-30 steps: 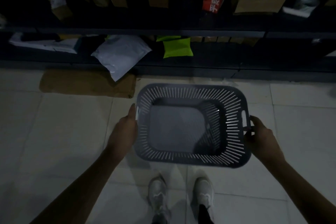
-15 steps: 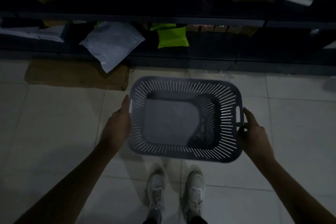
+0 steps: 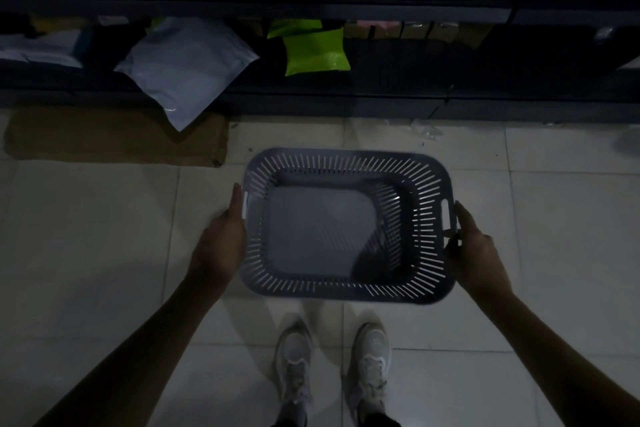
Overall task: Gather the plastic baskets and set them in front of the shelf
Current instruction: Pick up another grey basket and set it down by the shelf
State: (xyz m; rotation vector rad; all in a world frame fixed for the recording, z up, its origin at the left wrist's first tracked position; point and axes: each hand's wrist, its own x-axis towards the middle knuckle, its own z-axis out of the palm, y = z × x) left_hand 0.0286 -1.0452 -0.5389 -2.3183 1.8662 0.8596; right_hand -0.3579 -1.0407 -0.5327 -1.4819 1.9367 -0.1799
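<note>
Basket (image 3: 347, 163) gripped both ends: left hand (image 3: 218, 246), right hand (image 3: 474, 253).

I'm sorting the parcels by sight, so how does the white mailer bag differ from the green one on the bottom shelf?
The white mailer bag is larger than the green mailer bag. The white one lies tilted, one corner hanging past the shelf edge over the cardboard sheet; the green one sits wholly on the shelf. The white is pale, the green bright lime. Both are soft plastic pouches.

The person is wearing pale lace-up sneakers (image 3: 334, 371) on the tiled floor (image 3: 86, 253). Both forearms are showing bare, with no sleeves.
</note>
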